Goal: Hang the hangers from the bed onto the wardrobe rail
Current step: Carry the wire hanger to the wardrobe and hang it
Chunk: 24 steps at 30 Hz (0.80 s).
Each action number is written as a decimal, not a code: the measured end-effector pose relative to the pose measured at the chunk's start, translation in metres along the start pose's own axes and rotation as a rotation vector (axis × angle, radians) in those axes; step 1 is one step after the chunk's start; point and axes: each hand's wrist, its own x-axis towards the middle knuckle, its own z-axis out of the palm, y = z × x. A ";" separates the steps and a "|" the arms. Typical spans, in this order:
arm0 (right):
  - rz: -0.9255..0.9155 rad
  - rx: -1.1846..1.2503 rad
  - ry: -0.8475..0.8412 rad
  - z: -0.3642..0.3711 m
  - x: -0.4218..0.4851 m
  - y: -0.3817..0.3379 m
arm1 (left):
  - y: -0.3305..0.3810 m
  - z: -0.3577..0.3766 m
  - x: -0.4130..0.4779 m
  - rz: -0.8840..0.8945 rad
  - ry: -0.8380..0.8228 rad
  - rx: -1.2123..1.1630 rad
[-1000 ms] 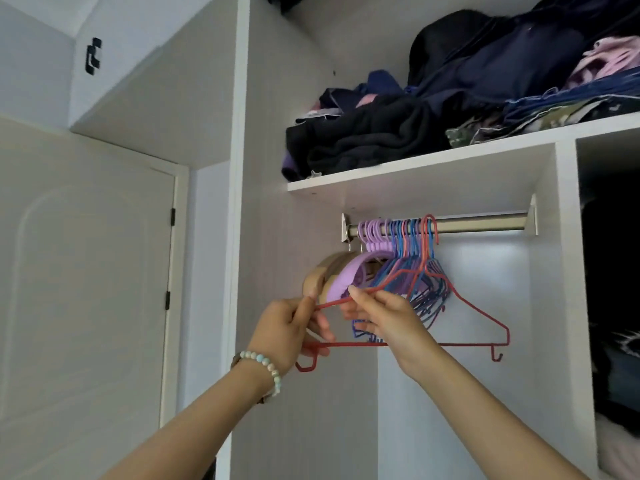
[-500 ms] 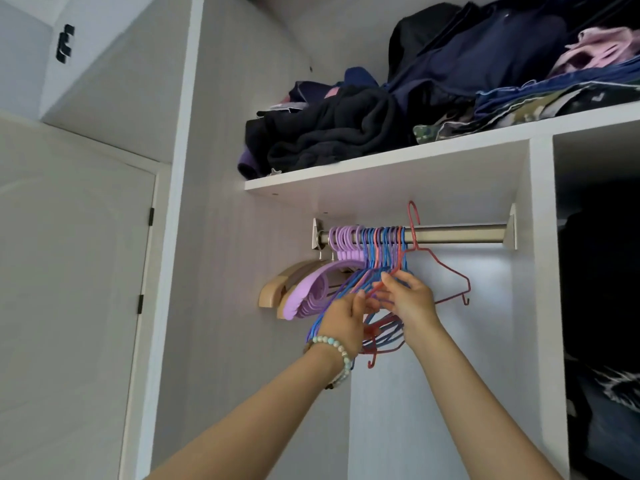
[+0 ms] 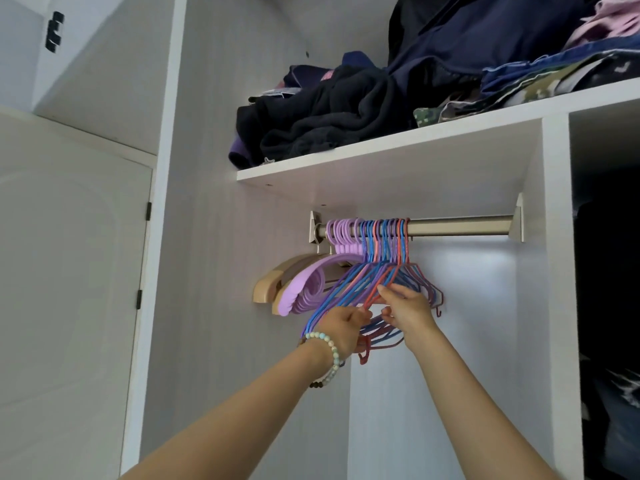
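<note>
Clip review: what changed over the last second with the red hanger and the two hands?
The red hanger swung in leftward from its splayed position. Its hook now sits on the rail, tight against the bunch of hangers. The left hand and right hand moved closer together and keep their grip on its wire. The clothes on the shelf are unchanged.

- Wire hangers (image 3: 349,289): packed tight on the rail (image 3: 457,226); the count cannot be told.
- Red hanger (image 3: 375,296): pinched by the left hand (image 3: 341,329) and right hand (image 3: 408,311); its lower bar is largely masked by the 2 hands.
- Wooden hanger (image 3: 266,289): 1 end is seen; the rest is screened by purple plastic hangers (image 3: 304,292).
- Clothes pile (image 3: 450,64): cut off by the top and right edges.
- Right compartment (image 3: 606,271): too dark; contents cannot be made out.
- 2 forearms: cropped by the bottom edge.
- Black fitting (image 3: 53,31): too small to be identified.
</note>
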 end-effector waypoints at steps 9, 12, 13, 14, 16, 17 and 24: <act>-0.193 0.033 0.071 0.025 -0.038 -0.040 | 0.002 -0.072 -0.035 0.131 0.158 -0.010; -0.207 0.043 0.054 0.050 -0.063 -0.063 | 0.007 -0.111 -0.055 0.168 0.238 -0.035; -0.227 0.048 0.033 0.060 -0.072 -0.071 | 0.008 -0.126 -0.063 0.187 0.275 -0.039; -0.251 0.066 0.005 0.072 -0.081 -0.078 | 0.009 -0.142 -0.071 0.206 0.310 -0.049; -0.289 0.101 -0.056 0.102 -0.100 -0.090 | 0.010 -0.176 -0.091 0.235 0.389 -0.059; -0.302 0.107 -0.079 0.119 -0.112 -0.096 | 0.011 -0.195 -0.102 0.246 0.428 -0.052; -0.316 0.120 -0.424 0.254 -0.205 -0.113 | -0.011 -0.354 -0.201 0.245 0.661 0.272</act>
